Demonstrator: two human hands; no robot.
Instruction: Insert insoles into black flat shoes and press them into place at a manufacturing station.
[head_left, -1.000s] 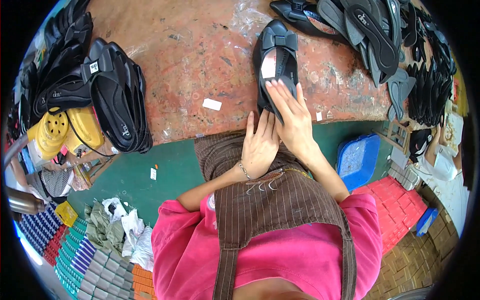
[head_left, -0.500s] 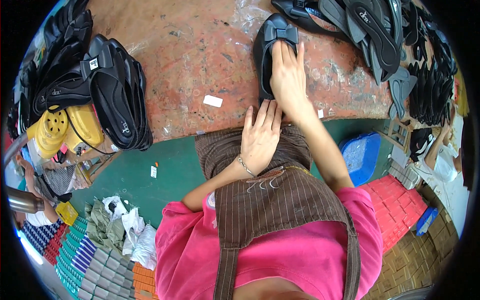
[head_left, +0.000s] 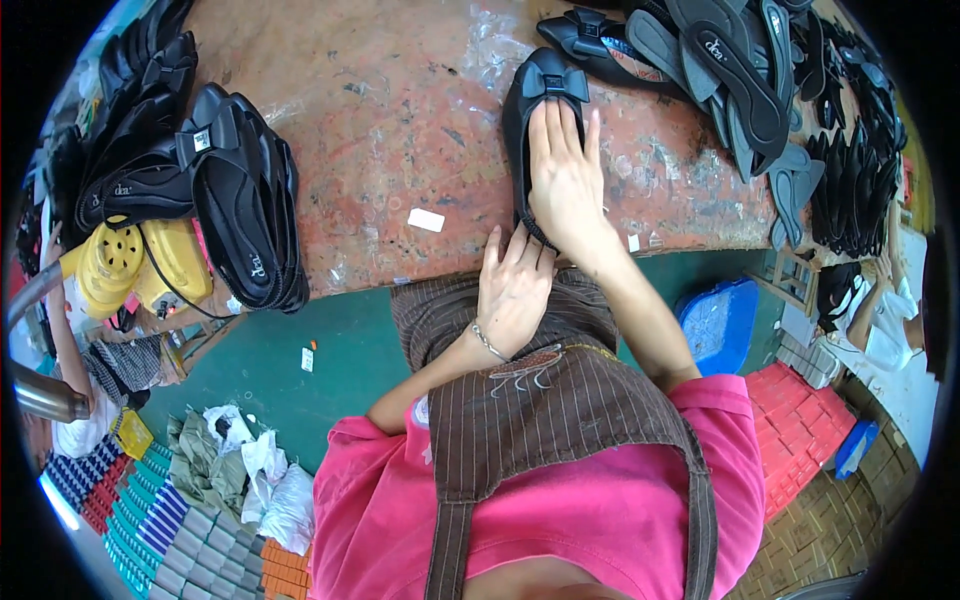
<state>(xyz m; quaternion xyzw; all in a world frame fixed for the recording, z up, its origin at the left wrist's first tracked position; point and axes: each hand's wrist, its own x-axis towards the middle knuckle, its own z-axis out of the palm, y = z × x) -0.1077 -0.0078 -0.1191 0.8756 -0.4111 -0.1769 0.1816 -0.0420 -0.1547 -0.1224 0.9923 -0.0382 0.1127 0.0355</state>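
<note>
The black shoe (head_left: 514,130) lies before both hands (head_left: 566,200), right fingers (head_left: 556,132) inside.

Shoe workshop — stained worktable (head_left: 370,150), heaped insoles (head_left: 740,95), bunched black shoes (head_left: 245,215) — striped work apron (head_left: 570,430).

From where I stand, the right hand (head_left: 562,190) covers most of the inside of the black shoe (head_left: 517,130), and the left hand (head_left: 515,292) hides its own thumb. Between one and two o'clock, grey insoles (head_left: 656,47) run past the upper edge; at three, a distant person (head_left: 888,335) is too small to read.
</note>
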